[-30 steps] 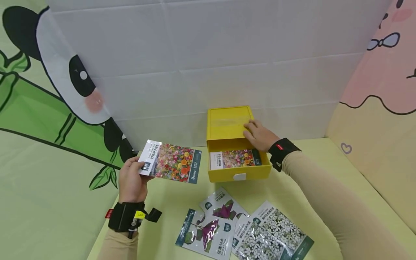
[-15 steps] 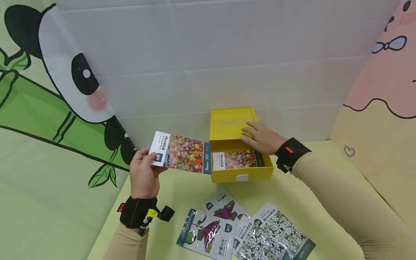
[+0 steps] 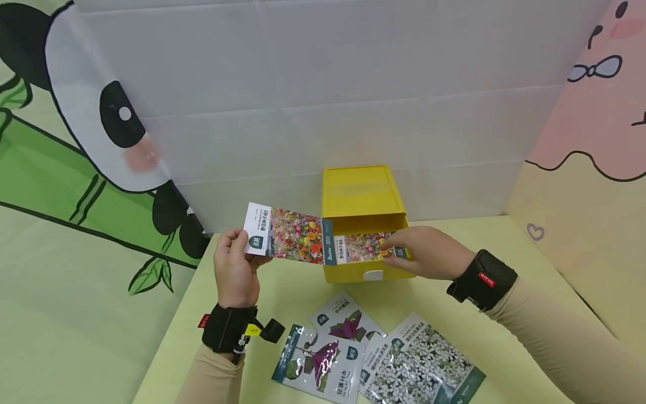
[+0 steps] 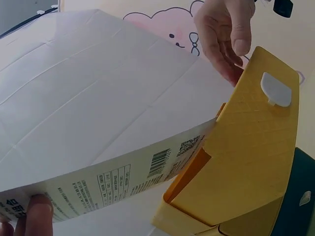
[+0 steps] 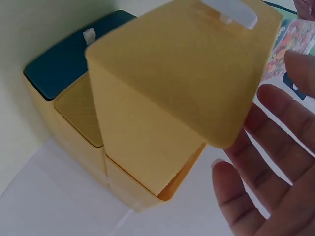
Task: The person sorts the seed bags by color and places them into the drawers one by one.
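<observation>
Packet point(image 3: 298, 235) in left hand point(image 3: 237, 272), end at drawer point(image 3: 345, 274)

The person's left arm point(image 3: 209, 379) stretches forward with the left hand point(image 3: 238, 274) in a pinch, its thumb point(image 3: 239, 246) on top, while the right arm point(image 3: 560, 336) extends slantwise from the right side and the right hand point(image 3: 431, 252) points leftward, its fingers point(image 5: 280, 147) slightly bent and apart.

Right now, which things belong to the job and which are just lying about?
Likely in the job:
held packet, in the left hand
yellow drawer, near the right hand
inner packet, inside it

Apparently lying about:
purple-flower packets, on the table
white-flower packets, alongside
</observation>
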The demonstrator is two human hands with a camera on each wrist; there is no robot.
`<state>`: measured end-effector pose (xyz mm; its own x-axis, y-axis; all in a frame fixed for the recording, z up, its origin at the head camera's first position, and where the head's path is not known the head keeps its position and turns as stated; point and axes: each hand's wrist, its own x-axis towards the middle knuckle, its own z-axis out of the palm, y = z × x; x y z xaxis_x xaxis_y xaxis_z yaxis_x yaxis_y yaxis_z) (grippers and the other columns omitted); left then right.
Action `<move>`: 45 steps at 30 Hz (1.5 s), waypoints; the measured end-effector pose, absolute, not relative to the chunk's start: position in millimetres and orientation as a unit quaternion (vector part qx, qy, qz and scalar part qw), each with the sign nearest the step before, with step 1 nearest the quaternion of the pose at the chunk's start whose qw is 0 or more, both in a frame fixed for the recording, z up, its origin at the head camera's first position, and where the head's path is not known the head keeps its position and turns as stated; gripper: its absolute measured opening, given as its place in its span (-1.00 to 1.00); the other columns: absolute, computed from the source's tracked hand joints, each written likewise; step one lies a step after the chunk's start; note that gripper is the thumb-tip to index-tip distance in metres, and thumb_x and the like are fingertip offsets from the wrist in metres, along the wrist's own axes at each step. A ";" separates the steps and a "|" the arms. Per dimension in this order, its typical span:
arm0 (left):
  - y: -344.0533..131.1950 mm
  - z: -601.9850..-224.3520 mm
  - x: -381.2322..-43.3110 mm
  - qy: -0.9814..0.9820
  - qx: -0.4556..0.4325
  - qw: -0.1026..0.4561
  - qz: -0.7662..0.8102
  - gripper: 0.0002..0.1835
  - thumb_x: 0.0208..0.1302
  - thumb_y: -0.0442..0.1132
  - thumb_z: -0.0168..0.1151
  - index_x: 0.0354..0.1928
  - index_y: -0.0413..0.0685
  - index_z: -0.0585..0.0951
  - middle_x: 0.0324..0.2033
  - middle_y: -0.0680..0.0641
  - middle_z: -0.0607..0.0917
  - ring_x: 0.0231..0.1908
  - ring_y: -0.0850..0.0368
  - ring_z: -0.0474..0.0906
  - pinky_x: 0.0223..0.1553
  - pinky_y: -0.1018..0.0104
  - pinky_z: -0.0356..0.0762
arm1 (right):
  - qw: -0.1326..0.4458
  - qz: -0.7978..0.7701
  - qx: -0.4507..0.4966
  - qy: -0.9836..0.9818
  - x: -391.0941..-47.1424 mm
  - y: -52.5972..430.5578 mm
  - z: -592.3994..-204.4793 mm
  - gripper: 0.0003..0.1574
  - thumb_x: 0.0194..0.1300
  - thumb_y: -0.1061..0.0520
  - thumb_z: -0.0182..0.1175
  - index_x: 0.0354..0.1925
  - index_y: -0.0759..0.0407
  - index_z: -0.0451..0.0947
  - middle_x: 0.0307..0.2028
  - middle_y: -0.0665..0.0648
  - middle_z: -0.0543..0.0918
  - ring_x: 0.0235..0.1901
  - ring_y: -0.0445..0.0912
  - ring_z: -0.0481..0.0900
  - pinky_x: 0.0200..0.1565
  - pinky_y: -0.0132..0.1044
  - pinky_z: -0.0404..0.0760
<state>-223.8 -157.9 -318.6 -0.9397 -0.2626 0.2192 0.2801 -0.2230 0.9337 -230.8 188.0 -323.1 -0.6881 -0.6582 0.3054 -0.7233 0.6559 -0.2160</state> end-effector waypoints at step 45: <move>-129.4 -358.8 -218.6 -0.689 -0.038 0.100 -0.717 -0.69 0.51 -0.18 -0.07 0.04 -0.28 0.50 -0.18 -0.30 0.59 -0.60 0.09 0.52 -0.54 0.42 0.61 | 0.137 0.189 0.406 -0.883 -201.5 184.2 -352.9 -0.78 0.22 0.22 0.32 -0.13 0.05 0.71 -0.28 -0.06 0.72 -0.33 -0.23 0.64 -0.29 -0.35 0.64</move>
